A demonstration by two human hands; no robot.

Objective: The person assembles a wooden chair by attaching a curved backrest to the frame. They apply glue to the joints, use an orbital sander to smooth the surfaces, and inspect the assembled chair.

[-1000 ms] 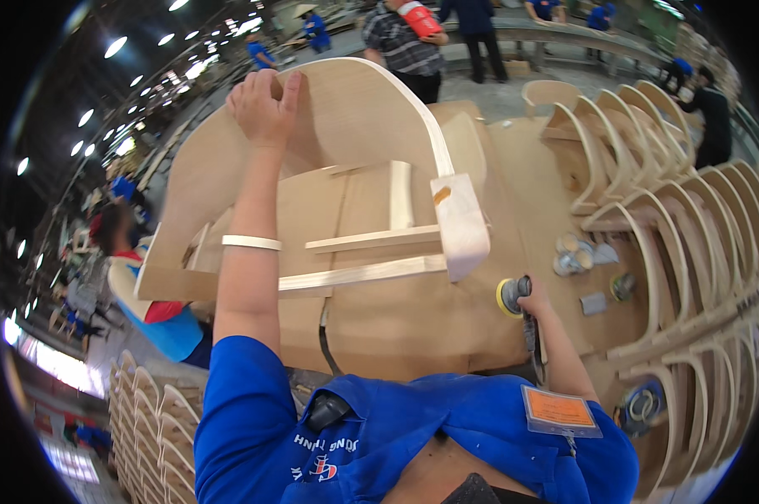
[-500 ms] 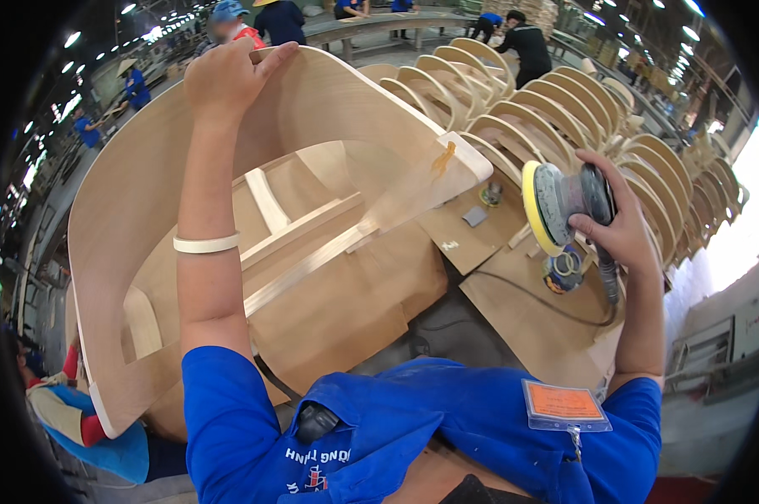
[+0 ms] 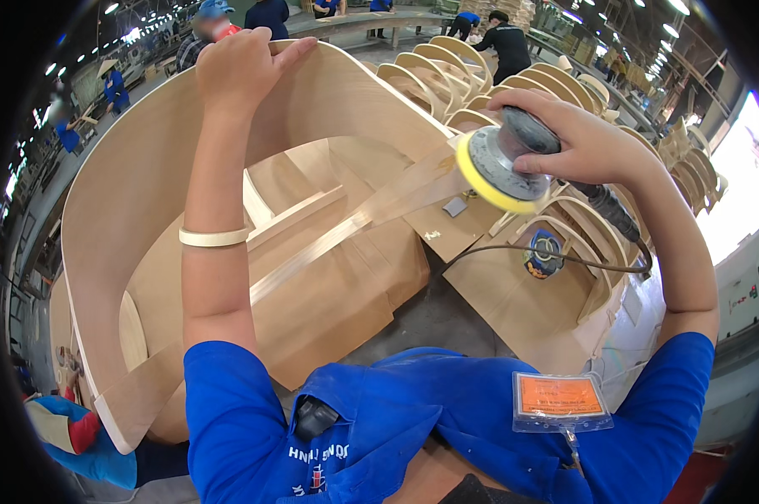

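A large curved wooden chair shell (image 3: 115,202) stands tilted before me, with wooden rails across its inside. My left hand (image 3: 241,76) is closed over its far top rim, thumb pointing right along the edge. In my right hand (image 3: 585,139) is a round orbital sander (image 3: 493,164), held by its dark top with the fingers wrapped round it. Its yellow-edged pad faces left and down at the shell's right arm end. I cannot tell whether the pad touches the wood. A dark hose (image 3: 611,214) runs down from the sander.
Brown cardboard (image 3: 337,328) lies under the shell. A blue round object (image 3: 544,254) and a small grey block (image 3: 455,207) lie at the right. Rows of curved wooden shells (image 3: 447,63) stand behind. A person in a blue top (image 3: 102,454) is at lower left; other people work farther off.
My right hand has brought the sander left, over the shell's right arm end, covering the brown-orange patch there. My left hand keeps its hold on the rim.
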